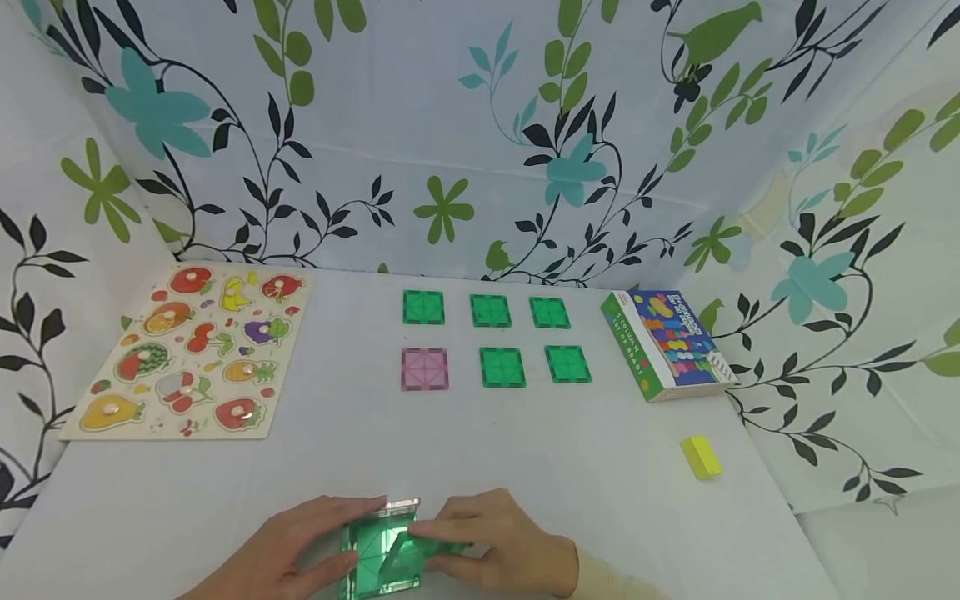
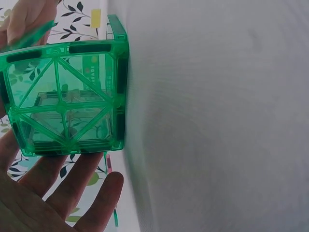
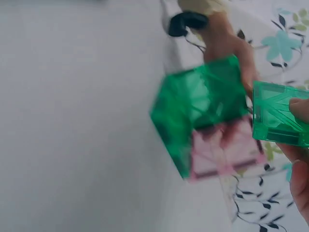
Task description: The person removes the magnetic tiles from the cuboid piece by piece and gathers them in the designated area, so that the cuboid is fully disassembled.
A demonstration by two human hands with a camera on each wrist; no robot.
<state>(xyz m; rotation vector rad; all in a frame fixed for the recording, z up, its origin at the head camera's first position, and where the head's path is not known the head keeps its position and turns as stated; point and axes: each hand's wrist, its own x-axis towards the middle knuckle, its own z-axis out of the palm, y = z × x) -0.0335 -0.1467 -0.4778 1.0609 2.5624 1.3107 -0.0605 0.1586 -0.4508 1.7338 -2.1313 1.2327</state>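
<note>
My left hand (image 1: 292, 546) grips a small box of see-through magnetic tiles (image 3: 210, 99) at the near edge of the table, thumb on one side and fingers on the other. In the right wrist view the box has green sides and one pink tile (image 3: 227, 147), somewhat blurred. A single green magnetic tile (image 3: 275, 113) is pinched between thumb and fingers of my right hand (image 1: 502, 542). In the head view this tile overlaps the right side of the box. The left wrist view looks through a green wall (image 2: 60, 104) of the box.
Several green tiles (image 1: 502, 367) and one pink tile (image 1: 424, 369) lie in two rows mid-table. A fruit puzzle board (image 1: 180, 408) lies at the left. On the right are a colourful game box (image 1: 671, 337) and a yellow block (image 1: 701, 457). Patterned cloth (image 1: 420, 125) walls the table's back and sides.
</note>
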